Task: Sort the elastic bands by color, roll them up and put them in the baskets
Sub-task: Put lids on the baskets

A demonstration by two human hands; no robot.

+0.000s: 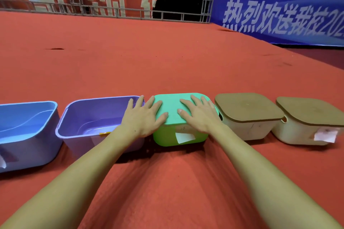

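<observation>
Green lid (173, 107) lies under the flat, spread left hand (142, 117) and right hand (200, 115), neither gripping, so uneven pressing could skid the green basket (167, 138) toward 9 o'clock into the purple basket (78, 119).

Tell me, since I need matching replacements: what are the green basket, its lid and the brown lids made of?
Green basket: likely moulded plastic, smooth with rounded corners. Its lid: matte mint, probably plastic too. Brown lids: flat, matte, possibly wood or bamboo board; grain not discernible.
</observation>
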